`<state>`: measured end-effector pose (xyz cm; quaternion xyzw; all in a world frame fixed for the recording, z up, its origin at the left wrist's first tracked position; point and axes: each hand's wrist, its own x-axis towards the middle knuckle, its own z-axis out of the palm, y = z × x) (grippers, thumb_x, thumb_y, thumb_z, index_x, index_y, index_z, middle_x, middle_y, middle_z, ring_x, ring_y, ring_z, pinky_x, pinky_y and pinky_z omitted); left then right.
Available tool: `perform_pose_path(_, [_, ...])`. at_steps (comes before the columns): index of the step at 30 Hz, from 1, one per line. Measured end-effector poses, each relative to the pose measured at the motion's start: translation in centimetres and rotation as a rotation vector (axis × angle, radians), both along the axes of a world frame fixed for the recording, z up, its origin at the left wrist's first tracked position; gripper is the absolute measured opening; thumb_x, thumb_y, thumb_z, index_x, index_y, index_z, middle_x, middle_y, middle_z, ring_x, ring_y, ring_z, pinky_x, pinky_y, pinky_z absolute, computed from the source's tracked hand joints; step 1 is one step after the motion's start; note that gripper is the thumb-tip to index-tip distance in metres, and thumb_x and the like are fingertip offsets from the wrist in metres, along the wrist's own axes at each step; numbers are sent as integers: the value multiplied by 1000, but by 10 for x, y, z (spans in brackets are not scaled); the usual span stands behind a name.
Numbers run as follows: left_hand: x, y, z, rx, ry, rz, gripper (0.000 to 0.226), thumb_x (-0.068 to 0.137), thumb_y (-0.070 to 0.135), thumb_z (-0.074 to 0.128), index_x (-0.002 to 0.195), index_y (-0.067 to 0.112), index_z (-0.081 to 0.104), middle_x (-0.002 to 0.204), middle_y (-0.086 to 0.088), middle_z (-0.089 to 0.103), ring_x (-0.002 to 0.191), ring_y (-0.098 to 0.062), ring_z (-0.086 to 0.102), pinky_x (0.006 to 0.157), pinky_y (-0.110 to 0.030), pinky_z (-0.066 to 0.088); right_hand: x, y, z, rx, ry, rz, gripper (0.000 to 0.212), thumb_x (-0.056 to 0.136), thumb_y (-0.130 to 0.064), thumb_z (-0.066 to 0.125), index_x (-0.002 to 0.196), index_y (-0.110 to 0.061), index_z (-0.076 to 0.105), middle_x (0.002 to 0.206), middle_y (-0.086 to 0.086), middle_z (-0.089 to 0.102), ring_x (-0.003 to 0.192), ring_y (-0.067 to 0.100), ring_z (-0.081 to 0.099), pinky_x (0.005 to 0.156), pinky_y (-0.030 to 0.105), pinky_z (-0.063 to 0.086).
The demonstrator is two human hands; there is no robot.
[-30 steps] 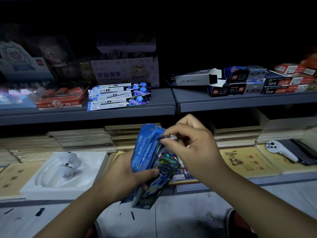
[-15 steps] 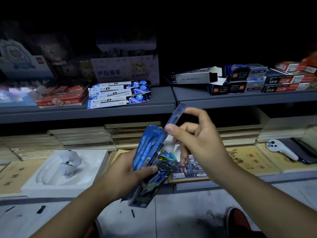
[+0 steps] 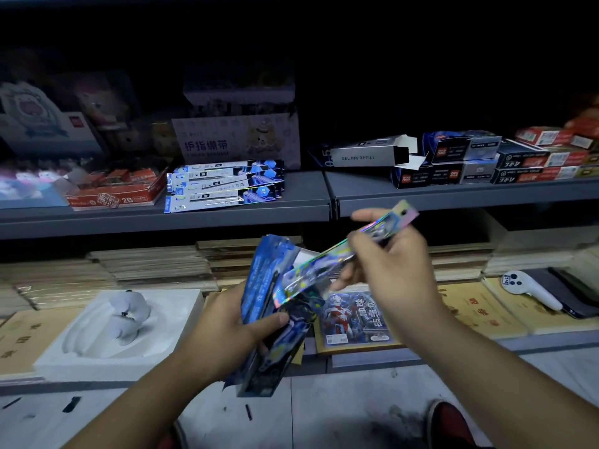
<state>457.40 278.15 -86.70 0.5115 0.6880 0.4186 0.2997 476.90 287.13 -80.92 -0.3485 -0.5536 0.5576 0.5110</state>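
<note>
Head view: dim shop aisle. Grey upper shelf (image 3: 227, 218) carries blue-white pen packs (image 3: 223, 184) and open gel ink refill box (image 3: 369, 156). Lower shelf (image 3: 372, 361) has stacked notebooks (image 3: 155, 264) and white foam tray (image 3: 97, 345). Tiled floor (image 3: 324, 409) below.
Left grip (image 3: 223, 338) wrapped round bundle of blue packs (image 3: 265, 280), upright, above lower shelf edge.
Right grip (image 3: 395, 270) pinches single holographic pack (image 3: 317, 265): long, shiny, slanted up-right, lower end against bundle.

Head-worn view, forward-down, close over left hand (image 3: 223, 335) and right hand (image 3: 393, 270), toward seemingly retail shelves (image 3: 301, 205).
</note>
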Motion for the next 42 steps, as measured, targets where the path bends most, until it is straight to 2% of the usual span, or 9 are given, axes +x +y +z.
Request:
perform_pose_path(5, [-6,0,2,37,-43,47,15,86,21,79,93,19,65,83,-1,77,56,-34,71,61,-45,60,22,24,3,77,-19,-138,20,101,-8,61,117,-22,59,65,-5,63,50,14,59,59,39,59])
perform_pose_path(8, [-4,-1,5,64,-31,22,16,86,19,79,92,21,64,80,0,76,56,-30,71,57,-36,58,26,27,1,136,-98,-149,13,101,-10,63,112,-18,64,72,6,63,50,12,59,59,41,60])
perform_pose_path(11, [-3,0,2,73,-20,-2,18,84,19,80,88,24,63,76,2,75,56,-27,71,57,-35,58,25,24,-1,183,-151,-119,8,100,-10,64,103,-16,68,79,18,67,51,13,59,54,31,58])
perform_pose_path(17, [-6,2,-2,51,23,-6,18,83,24,81,91,23,65,79,2,77,59,-28,73,66,-45,62,24,19,-1,298,-235,-80,14,99,-13,65,95,-25,69,73,15,67,49,16,62,60,53,61])
perform_pose_path(21, [-5,2,-2,43,-3,-3,19,83,22,81,94,21,66,81,1,77,60,-30,73,65,-46,62,26,18,3,311,-264,-66,11,99,-11,64,97,-19,70,62,6,64,47,20,63,53,33,56])
perform_pose_path(24, [-5,2,-1,32,4,2,19,82,22,81,92,21,65,79,0,77,58,-29,73,63,-41,61,27,19,2,310,-272,-51,10,100,-11,64,98,-18,70,67,15,66,48,21,64,58,44,61])
perform_pose_path(28, [-5,1,-1,22,28,-5,21,81,27,81,93,23,64,80,3,77,59,-26,73,63,-40,60,27,18,0,304,-257,-45,10,100,-12,64,99,-19,71,65,10,65,49,19,64,62,55,61])
perform_pose_path(35, [-5,0,0,14,54,-7,26,76,35,80,93,24,63,78,5,76,57,-22,73,65,-42,60,28,19,2,296,-242,-43,8,99,-11,64,100,-16,70,66,15,66,48,22,64,60,44,61])
perform_pose_path(42, [-4,-2,2,10,80,-11,22,80,29,81,92,22,63,77,7,76,59,-21,73,67,-42,61,29,19,-1,264,-251,17,8,99,-9,65,99,-15,70,71,15,68,50,21,63,59,48,62])
